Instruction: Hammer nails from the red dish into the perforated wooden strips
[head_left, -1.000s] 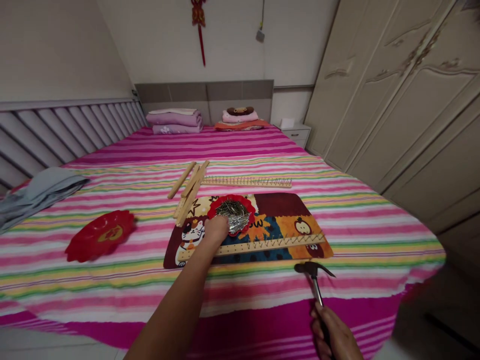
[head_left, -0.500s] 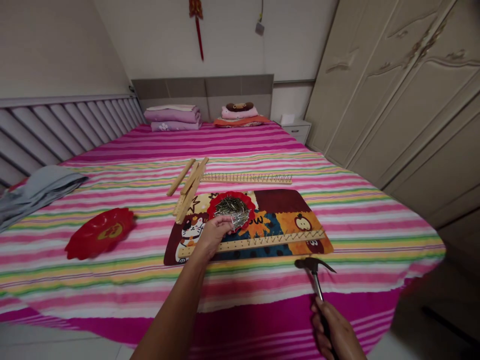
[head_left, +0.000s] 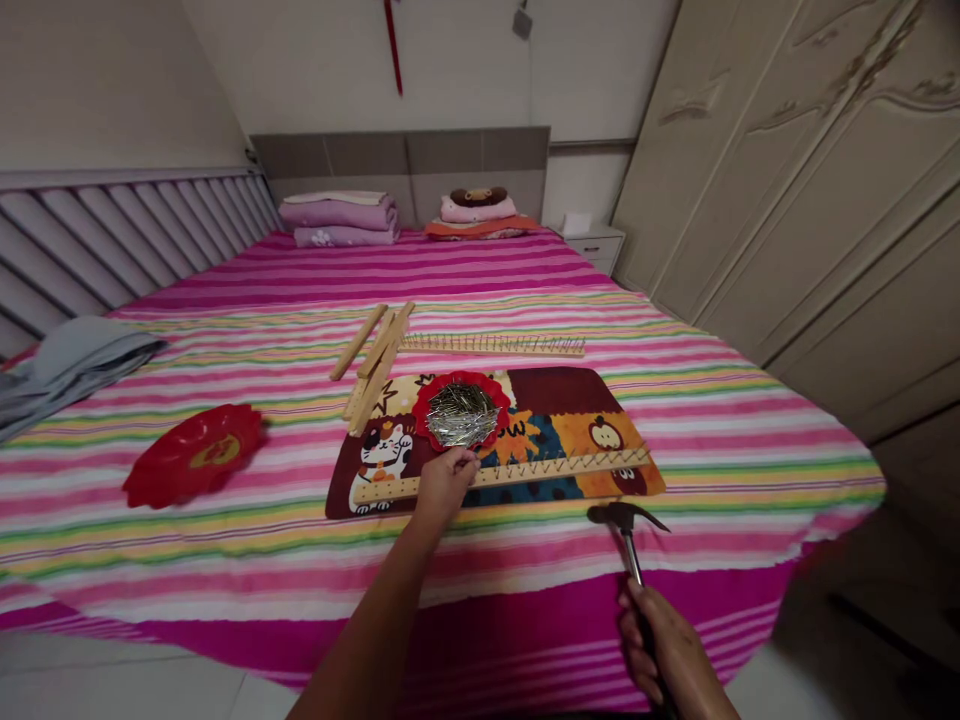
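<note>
My left hand (head_left: 444,484) hovers over the wooden strip (head_left: 540,468) studded with nails, its fingers pinched together on something too small to make out. Just beyond it sits a red scalloped dish (head_left: 459,412) heaped with small metal nails. The strip and dish lie on a colourful cartoon mat (head_left: 570,400). My right hand (head_left: 664,655) grips the handle of a hammer (head_left: 628,525), whose head rests near the mat's front edge.
An empty red dish (head_left: 191,455) lies to the left on the striped bedspread (head_left: 735,440). Loose wooden strips (head_left: 375,350) and another nailed strip (head_left: 495,345) sit behind the mat. Grey cloth (head_left: 67,365) lies far left; wardrobe doors (head_left: 825,200) stand right.
My left hand has drawn back from the dish of nails toward the wooden strip, fingers now pinched. The hammer hand has stayed nearly still.
</note>
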